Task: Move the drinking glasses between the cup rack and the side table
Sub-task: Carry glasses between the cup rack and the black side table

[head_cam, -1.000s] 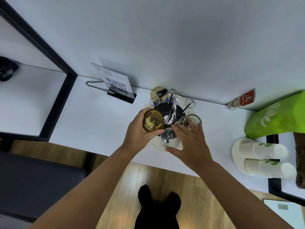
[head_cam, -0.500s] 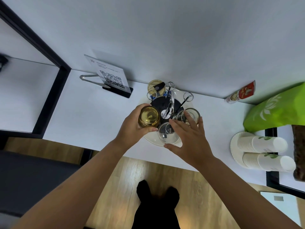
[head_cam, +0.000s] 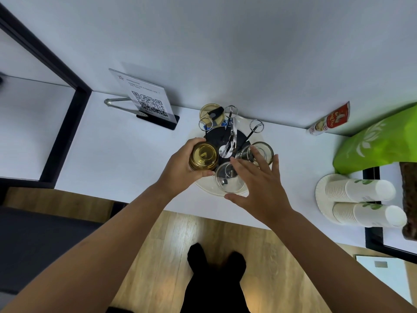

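The cup rack (head_cam: 232, 141) stands on a round pale tray (head_cam: 209, 190) on the white side table (head_cam: 126, 152), with wire ring pegs sticking up. My left hand (head_cam: 180, 168) grips an amber glass (head_cam: 203, 157) at the rack's left side. My right hand (head_cam: 259, 184) hovers open, fingers spread, over a clear glass (head_cam: 228, 177) at the front of the rack; its fingertips reach a second clear glass (head_cam: 259, 152) on the right. Another amber glass (head_cam: 211, 112) sits at the back of the rack.
A QR-code sign (head_cam: 146, 102) and metal tongs (head_cam: 119, 105) lie at the back left. Stacked paper cups (head_cam: 361, 199) on a plate, a green bag (head_cam: 379, 143) and a red sachet (head_cam: 329, 119) are to the right. A wall runs behind; wooden floor lies below.
The left hand has kept its grip on the amber glass at the rack. The right hand stays spread over the clear glasses. The view has shifted slightly.
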Motion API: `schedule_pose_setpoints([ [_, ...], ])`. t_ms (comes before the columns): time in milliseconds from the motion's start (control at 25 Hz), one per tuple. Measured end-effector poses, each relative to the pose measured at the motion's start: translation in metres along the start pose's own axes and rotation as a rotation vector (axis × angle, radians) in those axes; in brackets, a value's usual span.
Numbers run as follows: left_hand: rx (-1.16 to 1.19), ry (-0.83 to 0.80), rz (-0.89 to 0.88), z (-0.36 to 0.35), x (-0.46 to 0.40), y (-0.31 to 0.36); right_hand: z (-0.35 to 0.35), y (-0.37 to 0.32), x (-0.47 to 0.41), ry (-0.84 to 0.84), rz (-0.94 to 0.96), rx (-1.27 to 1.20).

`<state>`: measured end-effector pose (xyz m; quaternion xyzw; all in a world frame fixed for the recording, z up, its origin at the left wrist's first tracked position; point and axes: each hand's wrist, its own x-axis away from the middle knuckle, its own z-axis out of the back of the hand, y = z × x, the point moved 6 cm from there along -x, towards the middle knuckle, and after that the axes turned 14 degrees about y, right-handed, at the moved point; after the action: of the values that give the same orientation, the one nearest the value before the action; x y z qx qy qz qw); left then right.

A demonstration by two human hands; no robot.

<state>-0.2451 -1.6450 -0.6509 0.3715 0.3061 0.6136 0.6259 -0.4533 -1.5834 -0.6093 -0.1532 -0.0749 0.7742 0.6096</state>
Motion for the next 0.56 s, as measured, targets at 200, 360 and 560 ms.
schedule_pose_setpoints([
  [200, -0.018, 0.009, 0.004, -0.0032, -0.0022, 0.0015, -0.0033, -0.0011, 0.0015, 0.018, 0.006, 0.023],
  [360, -0.033, -0.039, -0.004, -0.0038, -0.0034, 0.0031, -0.0028, -0.0011, 0.0012, 0.040, 0.007, 0.028],
  [560, -0.048, -0.061, 0.006, -0.0013, -0.0045, 0.0045, -0.0007, -0.0041, 0.0012, 0.064, 0.014, 0.011],
])
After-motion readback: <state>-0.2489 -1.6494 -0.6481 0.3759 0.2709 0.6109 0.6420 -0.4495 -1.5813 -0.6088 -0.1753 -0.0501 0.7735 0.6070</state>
